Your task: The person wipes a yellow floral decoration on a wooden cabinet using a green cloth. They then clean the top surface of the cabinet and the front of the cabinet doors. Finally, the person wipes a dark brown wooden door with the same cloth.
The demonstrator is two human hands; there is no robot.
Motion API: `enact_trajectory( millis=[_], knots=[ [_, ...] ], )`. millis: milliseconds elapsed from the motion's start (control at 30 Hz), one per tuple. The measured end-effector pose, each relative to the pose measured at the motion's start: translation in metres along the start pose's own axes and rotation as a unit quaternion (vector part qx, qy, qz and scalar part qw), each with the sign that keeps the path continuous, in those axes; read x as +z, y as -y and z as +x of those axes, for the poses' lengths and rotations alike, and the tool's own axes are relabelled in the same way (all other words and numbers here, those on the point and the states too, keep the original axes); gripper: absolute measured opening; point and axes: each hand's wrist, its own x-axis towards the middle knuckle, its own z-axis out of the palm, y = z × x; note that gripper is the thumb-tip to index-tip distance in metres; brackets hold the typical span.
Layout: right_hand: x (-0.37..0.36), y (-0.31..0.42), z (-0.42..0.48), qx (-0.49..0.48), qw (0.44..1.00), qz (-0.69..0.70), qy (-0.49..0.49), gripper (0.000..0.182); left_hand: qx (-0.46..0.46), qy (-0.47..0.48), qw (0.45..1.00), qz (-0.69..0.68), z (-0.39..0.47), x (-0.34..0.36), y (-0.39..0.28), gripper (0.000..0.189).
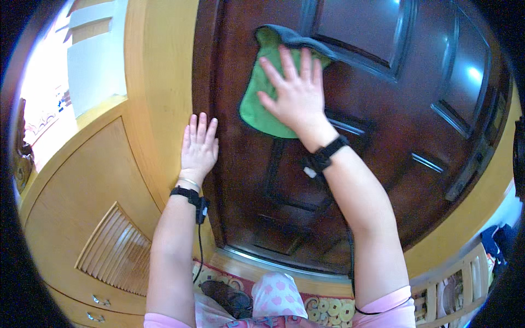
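A dark brown panelled wooden door (242, 172) fills the space before me. Spread flat against it is a green cloth (262, 106) with a dark edging, its upper border folded over to a grey side. My right hand (297, 92) presses the cloth to the door with fingers spread, not gripping it. My left hand (199, 149) rests palm down where the yellow wooden door frame (168, 82) meets the dark edge of the doorway, and holds nothing. Both wrists wear black straps with small devices and cables.
A wooden cabinet (94, 176) with a louvred panel and metal handles stands to the left. At the lower right is a slatted wooden rack (455, 283). A metal threshold strip (283, 264) runs under the door, above a patterned mat (328, 309). A dark shoe (227, 297) lies near my knee.
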Motion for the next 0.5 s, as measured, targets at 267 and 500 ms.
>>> enact_trajectory(
  millis=[267, 500],
  knots=[
    [-0.063, -0.094, -0.092, 0.08, 0.988, -0.133, 0.01, 0.067, -0.038, 0.008, 0.999, -0.017, 0.009, -0.019, -0.011, 0.064],
    [-0.037, -0.063, -0.04, -0.037, 0.999, -0.026, 0.011, 0.054, 0.051, -0.036, 0.98, -0.191, 0.062, -0.054, -0.126, 0.057]
  ],
)
